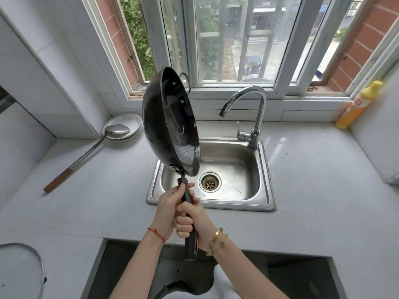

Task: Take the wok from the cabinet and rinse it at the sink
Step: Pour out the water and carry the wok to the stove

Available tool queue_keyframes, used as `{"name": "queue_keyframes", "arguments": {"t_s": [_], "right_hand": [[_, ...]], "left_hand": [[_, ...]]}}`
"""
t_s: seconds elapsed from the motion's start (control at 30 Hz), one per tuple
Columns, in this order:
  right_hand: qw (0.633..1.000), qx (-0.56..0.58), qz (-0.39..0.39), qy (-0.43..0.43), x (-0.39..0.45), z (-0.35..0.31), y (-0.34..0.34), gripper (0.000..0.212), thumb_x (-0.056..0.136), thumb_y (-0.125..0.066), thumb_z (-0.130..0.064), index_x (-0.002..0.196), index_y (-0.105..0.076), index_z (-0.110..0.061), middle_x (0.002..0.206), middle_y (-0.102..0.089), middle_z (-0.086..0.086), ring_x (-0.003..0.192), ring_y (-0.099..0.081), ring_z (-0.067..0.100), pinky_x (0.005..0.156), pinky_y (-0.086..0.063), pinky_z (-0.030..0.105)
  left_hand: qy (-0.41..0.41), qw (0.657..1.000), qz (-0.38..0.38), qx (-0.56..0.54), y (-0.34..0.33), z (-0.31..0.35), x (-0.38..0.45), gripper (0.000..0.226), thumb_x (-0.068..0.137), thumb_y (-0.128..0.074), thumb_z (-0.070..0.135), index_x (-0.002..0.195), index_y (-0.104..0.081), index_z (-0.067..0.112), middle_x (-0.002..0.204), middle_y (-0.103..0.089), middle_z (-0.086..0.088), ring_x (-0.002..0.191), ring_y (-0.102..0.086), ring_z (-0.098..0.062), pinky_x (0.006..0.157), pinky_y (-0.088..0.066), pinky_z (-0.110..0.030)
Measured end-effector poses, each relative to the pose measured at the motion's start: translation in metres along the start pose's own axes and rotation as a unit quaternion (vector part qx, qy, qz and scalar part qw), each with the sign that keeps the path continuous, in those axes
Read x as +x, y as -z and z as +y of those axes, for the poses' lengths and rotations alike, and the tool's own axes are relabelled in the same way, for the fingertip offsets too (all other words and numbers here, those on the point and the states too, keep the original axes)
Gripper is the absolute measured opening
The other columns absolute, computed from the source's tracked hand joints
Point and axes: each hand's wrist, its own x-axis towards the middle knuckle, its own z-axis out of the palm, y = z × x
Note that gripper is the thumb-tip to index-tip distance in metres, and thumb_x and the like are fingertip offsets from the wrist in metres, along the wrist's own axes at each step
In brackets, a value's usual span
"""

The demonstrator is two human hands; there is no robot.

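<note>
A black wok (170,124) is held up on its edge above the left side of the steel sink (262,186), its inside facing right toward the tap. Both hands grip its long black handle (190,244). My left hand (170,209) wraps the handle higher up, close to the wok. My right hand (194,221) wraps it just below. The chrome tap (257,108) curves over the sink's back right, and no water runs from it. The sink basin looks dry, with its drain (209,184) uncovered.
A metal ladle (86,154) with a wooden grip lies on the counter at left, its bowl on a steel plate (123,126). A yellow detergent bottle (358,104) stands at the right window corner. A pot lid (19,270) shows at bottom left.
</note>
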Motion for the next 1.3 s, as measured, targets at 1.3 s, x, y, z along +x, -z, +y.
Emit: {"name": "queue_keyframes", "arguments": {"t_s": [1.3], "right_hand": [[0.881, -0.170, 0.431, 0.101, -0.095, 0.219, -0.058, 0.016, 0.087, -0.058, -0.011, 0.078, -0.065, 0.000, 0.044, -0.053, 0.000, 0.032, -0.048, 0.012, 0.036, -0.046, 0.024]], "left_hand": [[0.155, 0.950, -0.232, 0.141, 0.092, -0.102, -0.142, 0.045, 0.106, -0.025, 0.030, 0.120, -0.059, 0.003, 0.109, -0.074, -0.014, 0.102, -0.071, -0.028, 0.088, -0.055, -0.043]]}}
